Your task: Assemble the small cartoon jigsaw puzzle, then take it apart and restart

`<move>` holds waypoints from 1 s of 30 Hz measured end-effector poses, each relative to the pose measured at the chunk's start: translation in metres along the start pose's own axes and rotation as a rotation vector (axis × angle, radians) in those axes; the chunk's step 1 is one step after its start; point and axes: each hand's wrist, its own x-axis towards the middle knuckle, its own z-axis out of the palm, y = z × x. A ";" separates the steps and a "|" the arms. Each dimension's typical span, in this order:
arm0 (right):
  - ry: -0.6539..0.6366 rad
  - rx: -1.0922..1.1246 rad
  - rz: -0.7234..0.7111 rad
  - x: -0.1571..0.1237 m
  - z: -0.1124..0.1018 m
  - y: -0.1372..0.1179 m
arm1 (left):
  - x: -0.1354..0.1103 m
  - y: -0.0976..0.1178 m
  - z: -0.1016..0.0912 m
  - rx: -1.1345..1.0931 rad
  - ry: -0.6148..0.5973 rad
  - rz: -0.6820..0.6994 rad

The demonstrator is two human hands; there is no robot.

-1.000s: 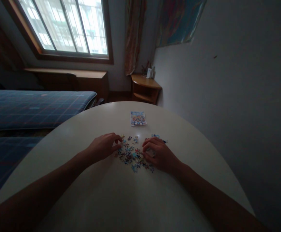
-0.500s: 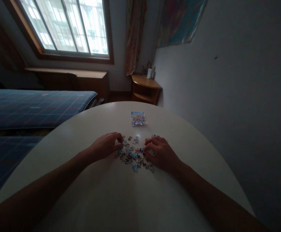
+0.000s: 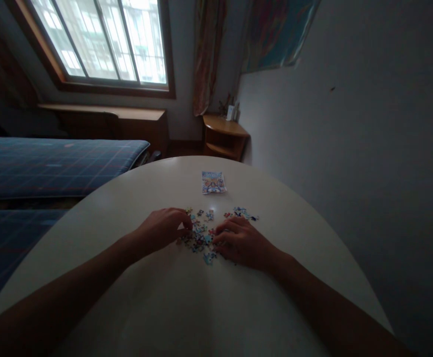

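A heap of small coloured puzzle pieces (image 3: 200, 238) lies on the round white table (image 3: 186, 297). My left hand (image 3: 162, 229) rests at the heap's left edge, fingers curled and pinched on the pieces. At the right side of the heap lies my right hand (image 3: 240, 243), with curled fingertips pressing on pieces. What either hand holds is too small to make out. A few joined pieces (image 3: 243, 213) sit just beyond my right hand. A small printed picture card (image 3: 213, 182) lies farther back on the table.
A bed with a blue plaid cover (image 3: 48, 163) stands left of the table. A grey wall is close on the right. A wooden corner shelf (image 3: 223, 134) and a low cabinet under the window stand at the back.
Both hands have slid inward toward the middle of the heap. My right hand moved left and nearer, uncovering the joined pieces behind it.
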 end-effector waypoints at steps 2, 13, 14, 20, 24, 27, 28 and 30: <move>-0.017 0.010 0.000 0.000 0.000 0.001 | 0.000 -0.001 0.000 -0.007 -0.007 0.007; 0.150 -0.103 0.462 -0.003 -0.007 0.025 | -0.008 0.005 -0.006 -0.027 -0.012 0.011; 0.147 -0.101 0.476 -0.003 -0.008 0.027 | -0.009 0.007 -0.007 -0.027 -0.029 0.022; 0.152 -0.123 0.495 -0.005 -0.005 0.029 | -0.012 0.018 -0.006 -0.035 -0.112 0.070; 0.123 -0.113 0.487 -0.006 -0.005 0.030 | -0.011 0.017 -0.004 -0.031 -0.113 0.074; 0.097 -0.094 0.501 -0.007 -0.007 0.030 | -0.011 0.017 -0.003 -0.031 -0.105 0.065; 0.091 -0.084 0.509 -0.006 -0.008 0.029 | -0.011 0.017 -0.003 -0.029 -0.107 0.053; 0.083 -0.069 0.534 -0.005 -0.008 0.027 | -0.011 0.020 -0.004 -0.028 -0.121 0.037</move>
